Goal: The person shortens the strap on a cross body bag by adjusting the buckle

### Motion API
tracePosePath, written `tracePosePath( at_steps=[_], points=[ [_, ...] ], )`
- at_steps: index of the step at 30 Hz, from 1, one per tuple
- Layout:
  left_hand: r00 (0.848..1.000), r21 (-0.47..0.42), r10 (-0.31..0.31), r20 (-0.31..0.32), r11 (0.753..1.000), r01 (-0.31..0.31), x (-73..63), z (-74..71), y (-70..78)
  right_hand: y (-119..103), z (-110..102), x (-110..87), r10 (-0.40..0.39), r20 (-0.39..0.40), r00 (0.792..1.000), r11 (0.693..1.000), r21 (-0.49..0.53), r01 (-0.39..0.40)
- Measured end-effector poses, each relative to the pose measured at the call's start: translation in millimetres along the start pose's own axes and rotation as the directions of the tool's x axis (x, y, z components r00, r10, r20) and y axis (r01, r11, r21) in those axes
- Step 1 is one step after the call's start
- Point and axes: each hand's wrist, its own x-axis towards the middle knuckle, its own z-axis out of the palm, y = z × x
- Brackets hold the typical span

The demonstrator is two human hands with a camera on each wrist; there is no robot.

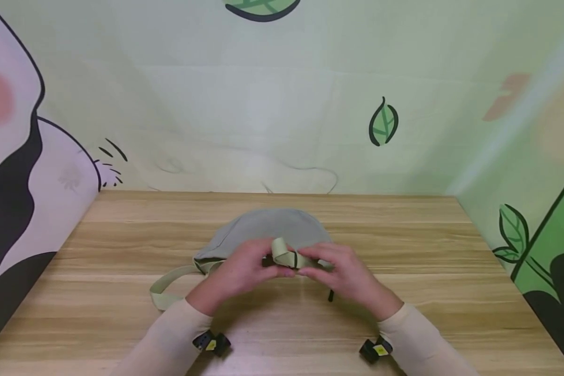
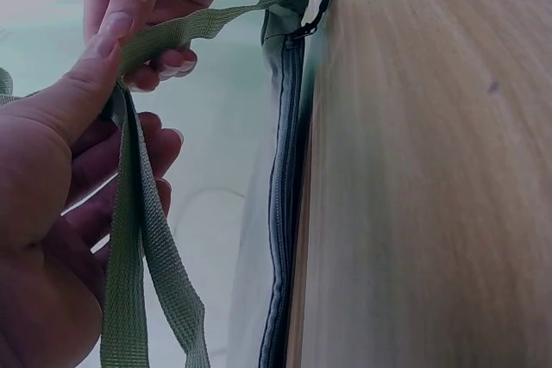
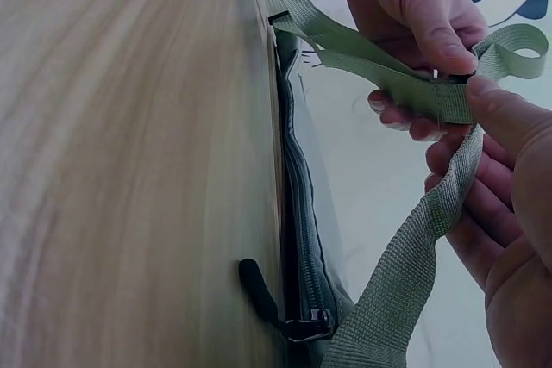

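A grey waist bag (image 1: 272, 225) lies on the table behind both hands, its dark zipper (image 3: 302, 204) along the lower edge. Its pale green webbing strap (image 1: 282, 253) is raised in front of the bag. The left hand (image 1: 244, 267) pinches the strap between thumb and fingers near a small dark slider (image 1: 295, 259). From the other side the right hand (image 1: 343, 269) pinches the strap close to the slider, fingertips almost meeting the left ones. A short strap loop (image 3: 517, 51) sticks up past the fingers. The slider is partly hidden by the thumbs.
A strap loop (image 1: 162, 290) spreads on the wooden table (image 1: 122, 224) left of the bag. A black zipper pull (image 1: 331, 295) hangs at the bag's right end. Behind the table stands a printed wall (image 1: 192, 104) with leaf drawings. Small black cameras (image 1: 211, 343) sit on both wrists.
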Motion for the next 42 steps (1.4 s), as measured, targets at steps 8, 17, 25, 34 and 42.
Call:
tracePosePath(
  at_steps=[8, 17, 25, 34, 42],
  points=[
    [0.998, 0.02, -0.042, 0.043, 0.999, 0.041, 3.9, 0.4, 3.3, 0.5, 3.2, 1.3, -0.026, 0.011, 1.0, 1.0, -0.001, 0.026],
    [0.994, 0.222, -0.069, 0.081, 0.974, 0.049, 0.2, -0.6, -0.1, 0.9, 3.5, -0.9, 0.027, 0.017, 0.999, 1.0, 0.002, -0.027],
    [0.999, 0.241, 0.017, 0.037, 0.97, -0.026, -7.6, -4.3, -8.3, 6.5, 3.9, -3.6, 0.001, 0.008, 1.0, 1.0, 0.016, -0.001],
    [1.0, 0.249, -0.02, 0.0, 0.968, 0.019, -19.1, -14.5, -15.4, 11.5, -0.4, -7.7, 0.032, -0.015, 0.999, 0.999, 0.022, -0.032],
    [1.0, 0.251, -0.001, -0.004, 0.968, 0.001, -23.9, -18.6, -17.5, 13.9, -0.1, -8.7, 0.03, -0.025, 0.999, 0.999, 0.025, -0.029]
  ],
)
